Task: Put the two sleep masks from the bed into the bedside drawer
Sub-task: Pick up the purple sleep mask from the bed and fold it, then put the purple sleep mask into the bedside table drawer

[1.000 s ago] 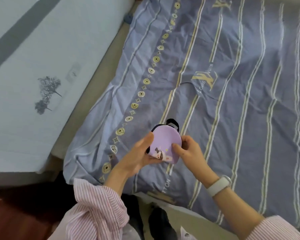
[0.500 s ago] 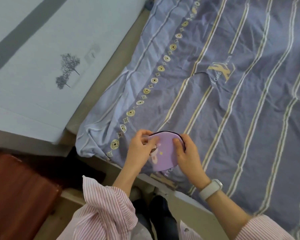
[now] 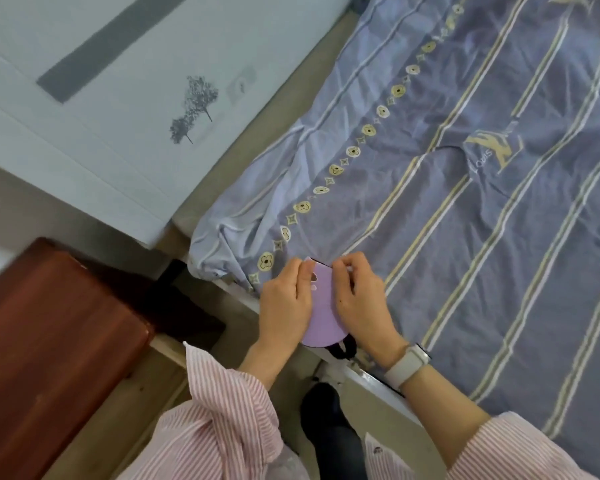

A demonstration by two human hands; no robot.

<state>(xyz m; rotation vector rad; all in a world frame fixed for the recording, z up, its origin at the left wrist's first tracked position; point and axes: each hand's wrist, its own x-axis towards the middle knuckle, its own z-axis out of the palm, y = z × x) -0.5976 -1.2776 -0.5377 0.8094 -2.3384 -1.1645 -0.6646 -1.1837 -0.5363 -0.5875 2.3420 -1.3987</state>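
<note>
A lilac sleep mask [image 3: 321, 318] with a black edge and a black strap hanging below it is held between both my hands, over the near edge of the bed. My left hand [image 3: 284, 306] grips its left side and my right hand [image 3: 361, 303] grips its right side. It looks folded or stacked; I cannot tell whether it is one mask or two. The reddish-brown bedside cabinet [image 3: 49, 341] stands at the lower left, seen from above; its drawer is not visible.
The bed carries a blue-grey striped sheet [image 3: 465, 202] with yellow flower marks. A pale headboard panel [image 3: 118, 98] with a tree print lies at the upper left. A dark gap separates cabinet and bed. My dark shoe [image 3: 329, 420] is on the floor below.
Both hands have carried the mask toward me, from over the sheet to the bed's near edge. The view has swung left, bringing the cabinet in, and the strap now hangs below.
</note>
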